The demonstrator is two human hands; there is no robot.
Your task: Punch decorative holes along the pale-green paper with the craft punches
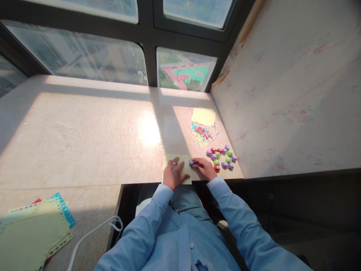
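A sheet of pale yellow paper [184,178] lies at the front edge of the windowsill table. My left hand [173,174] rests flat on it with the fingers spread, a ring on one finger. My right hand [205,168] is closed around a small purple paper punch [191,163], which sits at the paper's right edge. Whether the paper is inside the punch's slot is too small to tell. Just right of that hand stands a group of red, green and purple paper punches [224,165], several of each colour.
Punched paper bits [201,132] in red, blue and yellow lie beyond the punches, below another yellow sheet [203,116]. Punched coloured sheets [31,229] and a white cable [90,235] are at lower left. A wall [282,94] borders the right side, windows the back.
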